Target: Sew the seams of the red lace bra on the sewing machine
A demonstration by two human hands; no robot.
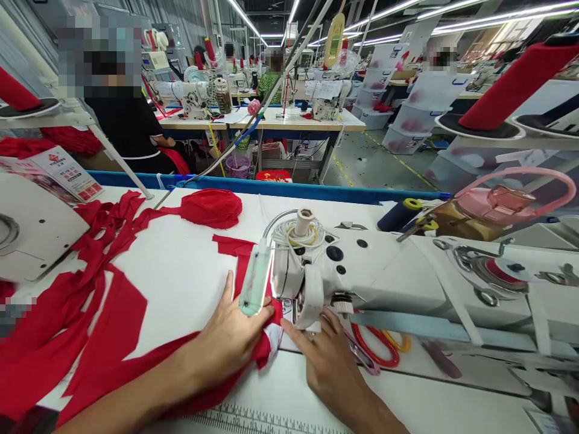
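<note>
My left hand point(237, 328) lies spread on a strip of red fabric point(244, 265), left of the sewing machine's needle area. A pale green lamp point(254, 280) on a flexible neck hides part of its fingers. My right hand point(332, 361) rests at the front of the white sewing machine head point(312, 295), one digit stretched left to the fabric's edge and the other fingers partly behind the machine. Between the hands, a small white piece point(274, 337) shows against the red fabric. Both hands have their fingers apart.
More red fabric point(108, 325) is heaped on the left. Scissors with red handles point(380, 346) lie under the machine arm. A ruler scale point(235, 419) runs along the front edge. Behind stand a pink-lidded bottle point(511, 205) and a navy thread cone point(400, 214). A co-worker point(122, 120) sits beyond.
</note>
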